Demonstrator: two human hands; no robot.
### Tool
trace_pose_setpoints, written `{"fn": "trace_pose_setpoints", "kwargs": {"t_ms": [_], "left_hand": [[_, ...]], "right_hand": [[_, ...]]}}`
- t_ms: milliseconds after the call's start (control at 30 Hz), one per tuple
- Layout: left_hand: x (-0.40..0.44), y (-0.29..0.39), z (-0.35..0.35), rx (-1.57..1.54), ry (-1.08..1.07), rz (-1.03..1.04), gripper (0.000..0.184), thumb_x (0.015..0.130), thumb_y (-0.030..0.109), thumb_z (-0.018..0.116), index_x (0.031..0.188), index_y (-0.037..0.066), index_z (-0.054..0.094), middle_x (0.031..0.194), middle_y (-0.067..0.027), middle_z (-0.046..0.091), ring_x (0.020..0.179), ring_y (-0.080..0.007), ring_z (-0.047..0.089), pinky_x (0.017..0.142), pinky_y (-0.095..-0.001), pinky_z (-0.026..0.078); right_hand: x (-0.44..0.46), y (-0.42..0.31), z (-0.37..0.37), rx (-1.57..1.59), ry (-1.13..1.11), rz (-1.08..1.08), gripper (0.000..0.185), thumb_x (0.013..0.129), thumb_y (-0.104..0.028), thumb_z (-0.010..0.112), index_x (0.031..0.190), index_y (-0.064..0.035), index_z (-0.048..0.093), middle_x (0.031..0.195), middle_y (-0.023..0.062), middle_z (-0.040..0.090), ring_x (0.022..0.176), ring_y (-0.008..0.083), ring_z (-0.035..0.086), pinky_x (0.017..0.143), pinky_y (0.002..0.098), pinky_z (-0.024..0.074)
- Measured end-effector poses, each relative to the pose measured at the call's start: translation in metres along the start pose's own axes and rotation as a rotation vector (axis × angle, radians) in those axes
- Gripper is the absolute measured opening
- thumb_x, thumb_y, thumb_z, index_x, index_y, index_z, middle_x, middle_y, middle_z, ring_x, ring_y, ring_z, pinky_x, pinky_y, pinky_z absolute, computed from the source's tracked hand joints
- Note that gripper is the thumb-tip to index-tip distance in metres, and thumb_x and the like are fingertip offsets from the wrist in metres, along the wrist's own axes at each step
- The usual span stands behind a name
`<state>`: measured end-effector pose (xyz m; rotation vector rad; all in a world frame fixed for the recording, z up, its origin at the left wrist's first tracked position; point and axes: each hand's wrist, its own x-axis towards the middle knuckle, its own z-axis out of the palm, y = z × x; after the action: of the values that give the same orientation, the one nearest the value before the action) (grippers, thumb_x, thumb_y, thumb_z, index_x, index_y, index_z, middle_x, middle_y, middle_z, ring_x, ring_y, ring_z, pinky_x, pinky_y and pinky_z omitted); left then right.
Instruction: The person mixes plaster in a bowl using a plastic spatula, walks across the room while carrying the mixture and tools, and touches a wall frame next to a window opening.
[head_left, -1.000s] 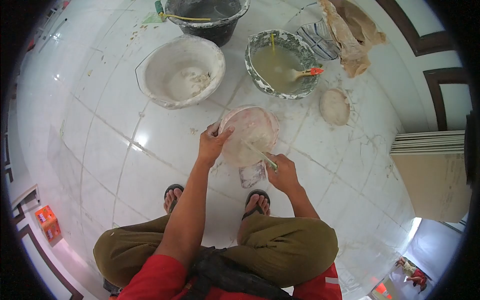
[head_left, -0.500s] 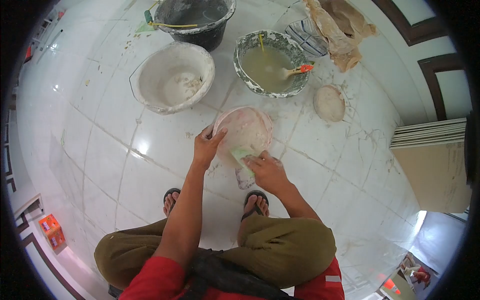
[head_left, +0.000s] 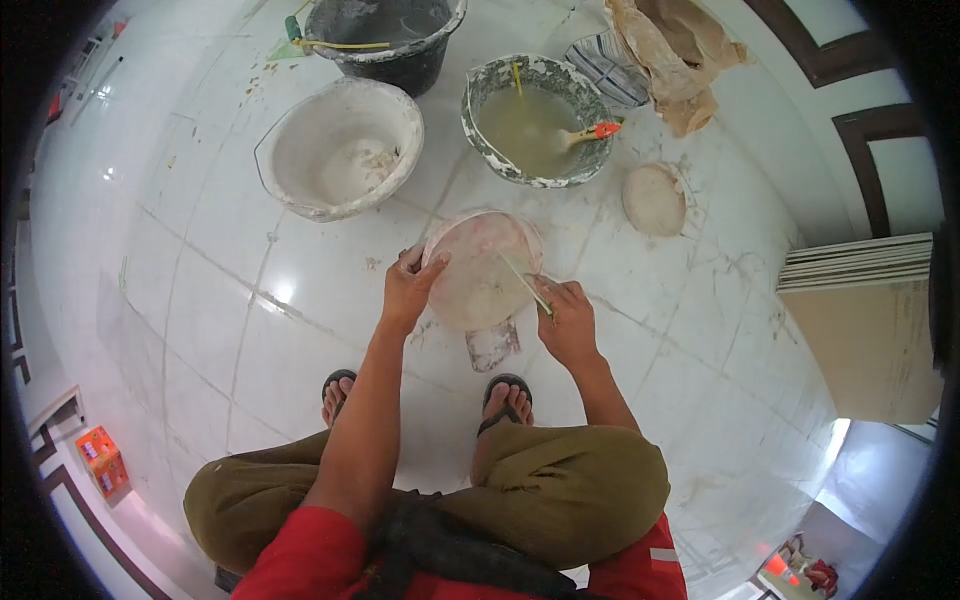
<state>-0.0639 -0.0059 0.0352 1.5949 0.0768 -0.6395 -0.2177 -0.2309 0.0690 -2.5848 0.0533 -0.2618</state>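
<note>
Pinching bowl [head_left: 478, 228], likely light, stiff, slippery, best by rim under thumb of left hand [head_left: 408, 290]; gripping scraper [head_left: 524, 283] in closed right hand [head_left: 567, 322].

Pinkish-white bowl [head_left: 465, 237], pale green scraper [head_left: 526, 284]

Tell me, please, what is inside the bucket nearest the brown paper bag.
The bucket holds murky greenish liquid, with a paintbrush partly dipped in it. The cloudy liquid hides the bucket's bottom and anything submerged.

Passage over tiled floor [head_left: 200, 350] at left; beyond the pinkish bowl [head_left: 475, 250], white bucket [head_left: 308, 140] and green bucket [head_left: 550, 72] as obstacles.
</note>
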Motion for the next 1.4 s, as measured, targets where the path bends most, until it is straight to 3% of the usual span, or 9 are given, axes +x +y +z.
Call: {"fn": "trace_pose_setpoints", "kwargs": {"t_ms": [67, 233, 500, 600, 700, 800, 1133, 1333, 1400], "left_hand": [[0.004, -0.006, 0.0, -0.009, -0.017, 0.002, 0.049, 0.096, 0.031, 0.073, 0.131, -0.002, 0.065, 0.11, -0.0076, 0.072, 0.096, -0.014, 0.064, 0.087, -0.0302, 0.052], [0.003, -0.003, -0.002, -0.018, -0.017, -0.052, 0.049, 0.091, 0.03, 0.078, 0.128, 0.0, 0.069, 0.116, -0.0081, 0.061, 0.104, -0.0163, 0.062, 0.09, -0.0306, 0.051], [-0.006, 0.014, 0.002, -0.009, -0.028, -0.033, 0.047, 0.093, 0.029, 0.077, 0.126, -0.003, 0.068, 0.11, -0.0085, 0.068, 0.097, -0.0152, 0.063, 0.086, -0.0314, 0.052], [-0.007, 0.014, 0.004, -0.045, -0.013, -0.037, 0.047, 0.092, 0.029, 0.078, 0.125, -0.002, 0.068, 0.11, -0.0084, 0.067, 0.097, -0.0155, 0.063, 0.086, -0.0315, 0.052], [-0.007, 0.013, 0.003, -0.049, -0.026, -0.014, 0.047, 0.091, 0.03, 0.079, 0.125, -0.002, 0.069, 0.111, -0.0078, 0.067, 0.096, -0.0156, 0.063, 0.086, -0.0315, 0.052], [-0.008, 0.02, 0.004, 0.023, -0.012, -0.036, 0.047, 0.091, 0.028, 0.079, 0.126, -0.001, 0.068, 0.112, -0.0078, 0.067, 0.097, -0.0153, 0.063, 0.087, -0.0315, 0.052], [-0.003, 0.011, 0.005, -0.072, -0.005, -0.005, 0.044, 0.09, 0.023, 0.08, 0.125, -0.002, 0.069, 0.106, -0.0059, 0.073, 0.092, -0.0111, 0.065, 0.083, -0.0274, 0.053], [-0.002, 0.011, 0.006, 0.056, 0.011, 0.039, 0.044, 0.091, 0.022, 0.08, 0.125, -0.003, 0.069, 0.106, -0.0072, 0.074, 0.093, -0.0115, 0.065, 0.083, -0.0276, 0.053], [-0.004, 0.012, 0.005, -0.014, 0.018, 0.015, 0.044, 0.09, 0.022, 0.08, 0.125, -0.003, 0.069, 0.105, -0.0072, 0.074, 0.093, -0.0121, 0.066, 0.084, -0.0278, 0.054]], "right_hand": [[-0.015, -0.002, 0.003, -0.003, -0.112, 0.188, 0.051, 0.079, 0.0, 0.066, 0.128, -0.01, 0.067, 0.122, 0.0092, 0.071, 0.101, 0.0322, 0.061, 0.088, 0.0419, 0.0546], [-0.024, -0.021, 0.005, 0.185, -0.205, 0.244, 0.045, 0.087, -0.002, 0.065, 0.132, -0.008, 0.065, 0.11, 0.0155, 0.072, 0.092, 0.034, 0.063, 0.084, 0.0447, 0.0544], [-0.025, -0.014, 0.008, 0.286, 0.035, 0.309, 0.034, 0.089, -0.006, 0.067, 0.123, -0.0073, 0.072, 0.083, 0.0177, 0.066, 0.082, 0.035, 0.065, 0.075, 0.0458, 0.0546], [-0.021, -0.006, 0.01, 0.105, -0.051, 0.275, 0.034, 0.09, -0.007, 0.066, 0.123, -0.0084, 0.072, 0.085, 0.0187, 0.068, 0.082, 0.0343, 0.065, 0.074, 0.0448, 0.0549], [-0.012, -0.02, -0.003, 0.192, 0.005, 0.422, 0.033, 0.092, -0.008, 0.065, 0.123, -0.0086, 0.072, 0.086, 0.0195, 0.069, 0.084, 0.0348, 0.066, 0.075, 0.0455, 0.0549], [-0.021, -0.016, 0.005, 0.23, -0.092, 0.284, 0.031, 0.092, -0.009, 0.064, 0.122, -0.0089, 0.072, 0.086, 0.0191, 0.069, 0.085, 0.035, 0.066, 0.075, 0.0461, 0.0546], [-0.024, -0.01, 0.01, 0.186, -0.041, 0.39, 0.03, 0.091, -0.005, 0.068, 0.12, -0.0062, 0.074, 0.089, 0.0198, 0.07, 0.079, 0.0323, 0.068, 0.071, 0.0414, 0.0546], [-0.029, -0.02, 0.013, 0.288, -0.068, 0.202, 0.03, 0.091, -0.004, 0.068, 0.121, -0.0056, 0.074, 0.092, 0.0185, 0.073, 0.079, 0.0315, 0.068, 0.072, 0.0399, 0.0555], [-0.024, -0.015, 0.01, 0.143, -0.043, 0.347, 0.034, 0.089, -0.001, 0.07, 0.121, -0.007, 0.074, 0.095, 0.016, 0.074, 0.081, 0.0311, 0.068, 0.072, 0.0393, 0.0557]]}}
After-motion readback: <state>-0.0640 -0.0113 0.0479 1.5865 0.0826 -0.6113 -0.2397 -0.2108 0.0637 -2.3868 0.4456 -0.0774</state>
